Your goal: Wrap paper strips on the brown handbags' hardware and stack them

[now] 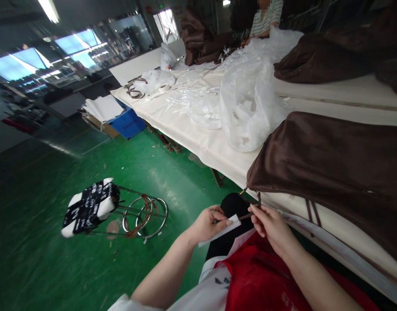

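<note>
My left hand (209, 223) is closed on a narrow white strip (233, 222), which looks like paper or thin plastic. From the strip's right end comes a thin brown strap (245, 217). My right hand (270, 224) pinches this strap close to the strip. Just above my fingers lies the corner of a dark brown fabric piece (321, 160) with a zipper-like edge, resting on the table. A small brass-coloured metal fitting (242, 191) hangs at that corner. Whether the strap joins the brown piece is hard to make out.
A cream-covered table (198, 140) runs away from me, bearing a large clear plastic bag (250, 103) and white scraps. Brown fabric piles (318, 56) lie farther back, near a person in stripes (265, 21). On the green floor are a tipped-over stool (91, 205) and a blue box (129, 123).
</note>
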{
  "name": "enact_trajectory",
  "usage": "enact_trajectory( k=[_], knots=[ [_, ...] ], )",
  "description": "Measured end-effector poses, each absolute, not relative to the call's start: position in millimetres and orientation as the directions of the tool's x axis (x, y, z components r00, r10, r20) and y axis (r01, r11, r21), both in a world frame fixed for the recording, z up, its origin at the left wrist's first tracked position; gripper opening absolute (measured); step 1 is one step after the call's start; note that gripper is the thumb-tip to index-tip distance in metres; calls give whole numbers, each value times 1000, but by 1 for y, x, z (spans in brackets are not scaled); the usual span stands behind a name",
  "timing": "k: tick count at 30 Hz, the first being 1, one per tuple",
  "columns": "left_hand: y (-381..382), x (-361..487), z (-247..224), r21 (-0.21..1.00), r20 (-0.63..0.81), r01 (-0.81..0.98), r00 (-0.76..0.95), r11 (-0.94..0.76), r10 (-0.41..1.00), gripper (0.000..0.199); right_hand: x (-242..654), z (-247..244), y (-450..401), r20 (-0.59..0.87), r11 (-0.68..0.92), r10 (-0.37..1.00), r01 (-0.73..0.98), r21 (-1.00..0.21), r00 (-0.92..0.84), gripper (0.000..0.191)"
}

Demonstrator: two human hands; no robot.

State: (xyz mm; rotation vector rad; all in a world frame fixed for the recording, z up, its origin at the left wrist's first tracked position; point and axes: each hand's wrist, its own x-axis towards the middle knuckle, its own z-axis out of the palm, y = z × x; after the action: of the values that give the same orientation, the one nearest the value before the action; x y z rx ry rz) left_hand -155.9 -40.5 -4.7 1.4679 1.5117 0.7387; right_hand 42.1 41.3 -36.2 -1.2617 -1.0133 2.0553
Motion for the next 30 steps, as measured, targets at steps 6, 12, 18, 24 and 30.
enact_trajectory(
  k=[6,12,18,24,30],
  knots=[
    [-35,-145,-10,884,-168,450,52,127,984,46,36,-41,39,-417,-424,734,119,-898,-536,45],
    [-24,-139,-10,886,-229,422,32,194,973,53,62,-28,55,-175,-15,925,431,-902,-336,32],
    [-10,-134,-4,859,-155,506,107,81,982,54,67,-33,65,-113,40,957,508,-860,-266,34],
    [5,-129,3,833,-248,535,132,141,960,52,67,-38,64,105,306,922,535,-787,-373,30],
    [21,-122,1,811,-261,552,46,193,964,52,68,-41,64,167,450,857,549,-705,-488,34]
  ],
)
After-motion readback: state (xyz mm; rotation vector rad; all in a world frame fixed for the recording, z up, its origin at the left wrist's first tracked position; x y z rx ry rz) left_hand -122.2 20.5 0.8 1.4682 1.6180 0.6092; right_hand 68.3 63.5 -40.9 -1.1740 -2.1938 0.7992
